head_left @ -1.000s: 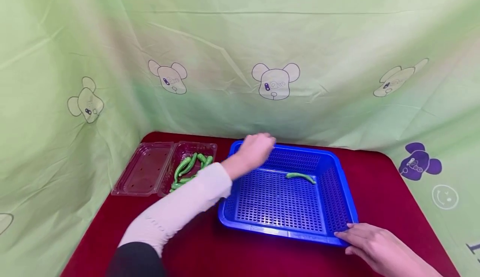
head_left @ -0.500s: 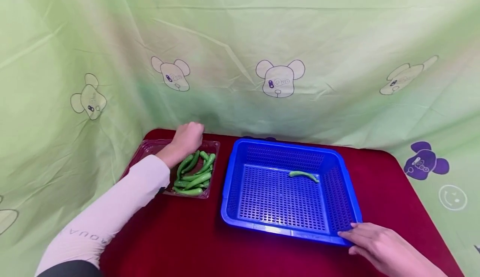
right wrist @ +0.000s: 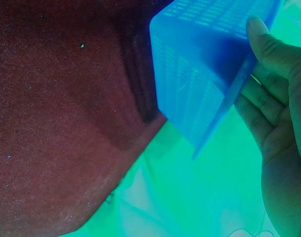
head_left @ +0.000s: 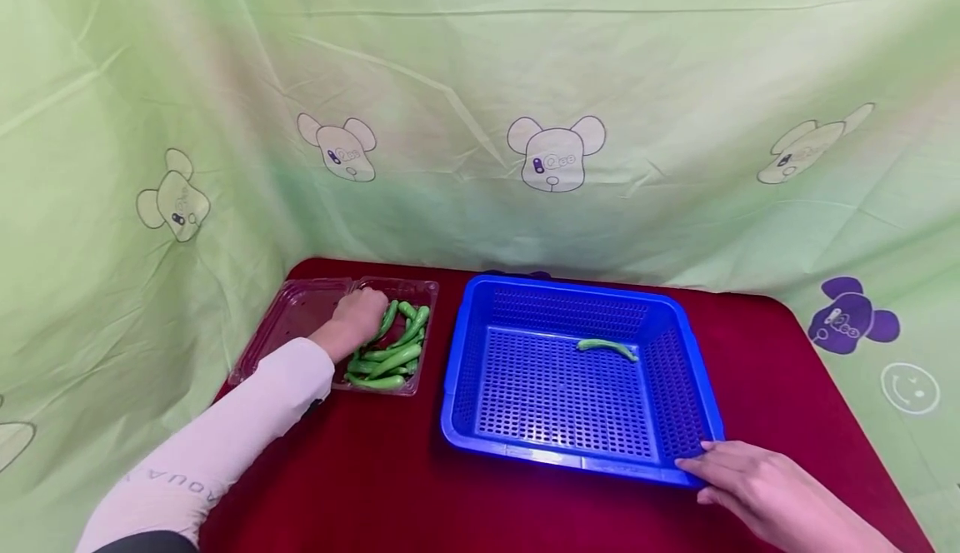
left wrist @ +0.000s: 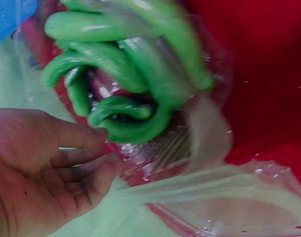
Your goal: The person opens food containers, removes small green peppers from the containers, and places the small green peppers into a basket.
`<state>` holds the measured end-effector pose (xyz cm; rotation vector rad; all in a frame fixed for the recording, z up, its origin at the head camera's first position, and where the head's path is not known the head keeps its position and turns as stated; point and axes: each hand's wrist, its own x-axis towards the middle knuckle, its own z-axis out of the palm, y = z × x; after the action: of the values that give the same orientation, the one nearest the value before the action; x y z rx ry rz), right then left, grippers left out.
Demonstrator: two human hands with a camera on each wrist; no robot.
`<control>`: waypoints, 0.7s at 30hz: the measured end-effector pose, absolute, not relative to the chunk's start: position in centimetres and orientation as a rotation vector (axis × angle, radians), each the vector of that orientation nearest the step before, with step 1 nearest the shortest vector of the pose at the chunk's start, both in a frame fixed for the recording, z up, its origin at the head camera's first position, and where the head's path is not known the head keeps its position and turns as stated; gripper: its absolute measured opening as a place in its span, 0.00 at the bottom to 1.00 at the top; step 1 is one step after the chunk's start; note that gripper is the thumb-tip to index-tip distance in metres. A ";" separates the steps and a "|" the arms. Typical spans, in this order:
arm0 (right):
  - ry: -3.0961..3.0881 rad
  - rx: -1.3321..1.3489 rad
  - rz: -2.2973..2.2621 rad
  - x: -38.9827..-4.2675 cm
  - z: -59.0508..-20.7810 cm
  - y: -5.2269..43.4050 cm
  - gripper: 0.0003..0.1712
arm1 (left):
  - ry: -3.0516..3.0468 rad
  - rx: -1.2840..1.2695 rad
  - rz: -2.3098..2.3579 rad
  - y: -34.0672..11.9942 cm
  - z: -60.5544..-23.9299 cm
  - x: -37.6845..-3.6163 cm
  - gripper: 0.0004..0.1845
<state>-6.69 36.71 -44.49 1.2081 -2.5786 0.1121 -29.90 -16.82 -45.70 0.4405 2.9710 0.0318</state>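
Note:
My left hand (head_left: 362,316) is over the clear plastic clamshell box (head_left: 412,382), reaching down at its inner left side. In the left wrist view, its thumb and bent fingers (left wrist: 94,173) are apart with nothing between them, right beside a curved green pepper (left wrist: 140,131). Several more long green peppers (head_left: 397,361) lie piled in the box. My right hand (head_left: 757,486) grips the near right corner of the blue plastic basket (head_left: 517,453). The right wrist view shows the thumb (right wrist: 259,29) on one side of the basket's rim and the fingers on the other.
One green pepper (head_left: 607,347) lies inside the basket, near its far right corner. The clamshell's lid (head_left: 288,320) is folded out to the left. Both containers stand on a red-covered table (head_left: 390,470), with a green curtain (head_left: 442,78) behind and beside it.
My left hand has swung left from over the basket to above the clamshell box, then lowered to the peppers. My right hand stays on the basket's corner.

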 end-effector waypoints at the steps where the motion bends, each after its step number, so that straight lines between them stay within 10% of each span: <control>1: -2.575 1.211 0.115 -6.7 -44.5 36.7 0.16 | 2.975 0.441 0.018 -16.9 -46.1 -29.9 0.11; 21: -2.640 1.180 0.122 -6.4 -44.4 36.5 0.16 | 3.139 0.524 0.057 -16.2 -48.4 -29.1 0.10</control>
<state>-6.44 36.55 -44.45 1.1795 -2.6401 0.1224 -29.14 -16.18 -48.40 0.5243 3.1386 0.0569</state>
